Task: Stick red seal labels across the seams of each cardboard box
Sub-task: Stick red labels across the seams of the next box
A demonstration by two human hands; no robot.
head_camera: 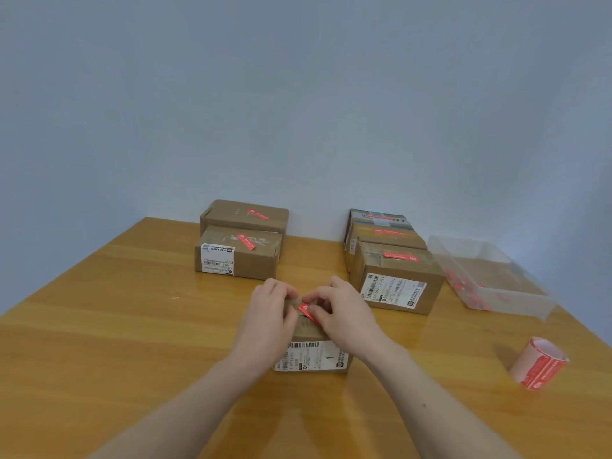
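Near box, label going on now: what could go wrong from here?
1. Both hands, left and right, hide most of the red label; it sits at an angle and may miss the seam on the near box.
2. Pressed unevenly, it could crease or lift.
3. The label roll lies on its side near the table's right edge and might roll off.
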